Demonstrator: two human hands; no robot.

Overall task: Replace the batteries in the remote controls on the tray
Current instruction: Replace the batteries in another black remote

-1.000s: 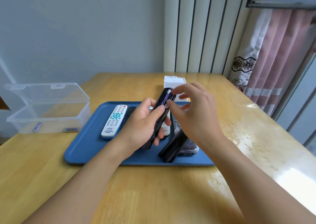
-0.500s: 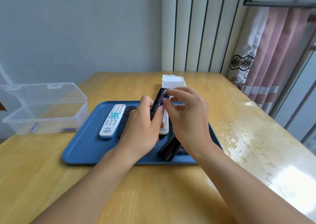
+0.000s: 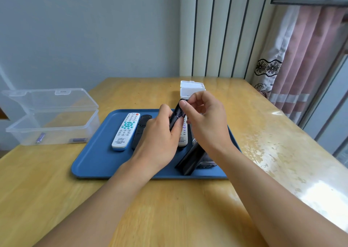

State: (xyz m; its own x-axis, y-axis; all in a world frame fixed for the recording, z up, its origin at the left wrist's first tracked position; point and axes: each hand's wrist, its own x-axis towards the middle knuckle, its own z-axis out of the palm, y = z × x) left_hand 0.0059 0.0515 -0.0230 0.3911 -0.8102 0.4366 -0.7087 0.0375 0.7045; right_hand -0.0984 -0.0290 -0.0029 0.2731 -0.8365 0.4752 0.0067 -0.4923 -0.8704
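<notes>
- The left hand (image 3: 160,135) grips a black remote (image 3: 175,117) above the blue tray (image 3: 98,160), its far end tilted up.
- The right hand (image 3: 205,122) pinches at that remote's upper end with thumb and forefinger.
- On the tray lie a white remote (image 3: 125,132), a dark remote (image 3: 140,130) beside it, and another black remote (image 3: 190,159) near the front edge.
- A clear box (image 3: 52,126) stands left of the tray, with two batteries (image 3: 40,138) inside.
- A white box (image 3: 192,89) stands just behind the tray.
</notes>
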